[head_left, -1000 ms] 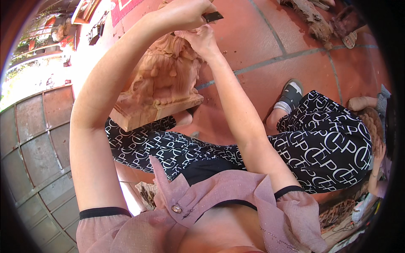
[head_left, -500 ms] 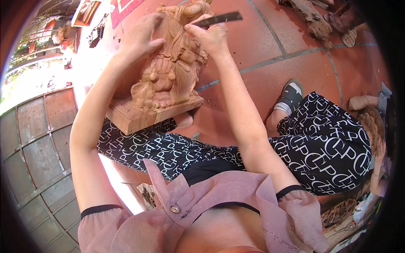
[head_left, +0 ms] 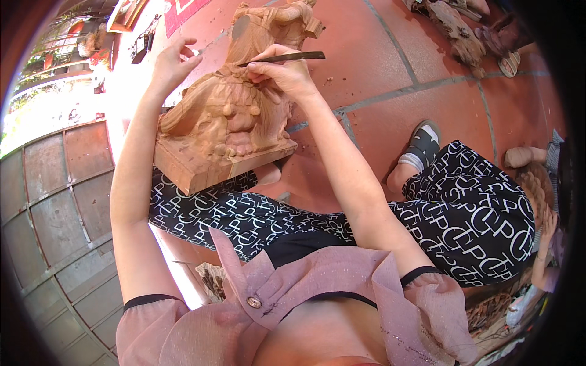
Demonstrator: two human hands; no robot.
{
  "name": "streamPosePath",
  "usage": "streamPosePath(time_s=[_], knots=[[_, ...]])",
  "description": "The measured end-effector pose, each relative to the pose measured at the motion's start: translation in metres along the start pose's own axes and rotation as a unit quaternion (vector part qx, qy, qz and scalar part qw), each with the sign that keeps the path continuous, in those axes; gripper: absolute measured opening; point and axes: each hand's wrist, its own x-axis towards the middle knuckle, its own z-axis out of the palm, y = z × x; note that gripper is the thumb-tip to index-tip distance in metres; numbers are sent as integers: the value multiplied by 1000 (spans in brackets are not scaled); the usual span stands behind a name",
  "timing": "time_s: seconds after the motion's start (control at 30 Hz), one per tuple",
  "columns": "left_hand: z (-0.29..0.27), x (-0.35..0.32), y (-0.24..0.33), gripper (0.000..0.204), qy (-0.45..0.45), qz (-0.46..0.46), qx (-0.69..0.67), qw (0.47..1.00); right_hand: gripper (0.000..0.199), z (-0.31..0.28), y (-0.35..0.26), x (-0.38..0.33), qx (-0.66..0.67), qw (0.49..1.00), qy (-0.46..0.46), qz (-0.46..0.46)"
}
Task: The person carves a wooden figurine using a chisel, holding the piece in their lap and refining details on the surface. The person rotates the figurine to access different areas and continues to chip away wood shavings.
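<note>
A carved wooden statue (head_left: 241,116) stands on its square base in front of me, its upper part leaning away. My right hand (head_left: 284,76) is closed round a thin dark flat tool (head_left: 299,56), perhaps a carving blade or file. The tool's left end reaches the middle of the carving, and my fingers rest close against the wood there. To the left of the statue, my left hand (head_left: 173,68) hangs apart from it, with fingers bent and spread and nothing plain between them.
Red floor tiles (head_left: 378,122) with small wood chips surround the statue. Driftwood-like pieces (head_left: 452,36) lie at the far right. Metal panels (head_left: 55,177) stand on the left. Another person's hand (head_left: 547,229) shows at the right edge. My sandalled foot (head_left: 421,143) is on the floor.
My left hand has come off the statue and moved left. My right hand with the tool has moved down and left onto the carving's middle. The statue has turned, showing another side.
</note>
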Motion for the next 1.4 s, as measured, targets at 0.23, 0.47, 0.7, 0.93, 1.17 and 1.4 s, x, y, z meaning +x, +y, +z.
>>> streamPosePath(time_s=[0.23,0.47,0.7,0.93,1.17,1.4], knots=[[8,-3,0,34,2,26,29,999,10,-7,-4,7,-46,998,-13,-28],[1,-1,-7,31,46,34,31,998,11,-13,-19,13,-69,989,28,-129],[-6,-1,7,33,49,-1,-18,999,11,-7,-10,12,-71,996,-9,-56],[-13,-4,3,34,73,-23,-57,995,8,-24,-15,15,30,996,27,-76],[-8,1,-4,32,56,-44,-50,996,9,-1,-5,8,-121,989,29,-75],[-12,2,-7,35,127,49,-19,991,9,-11,-30,10,-86,988,51,-121]])
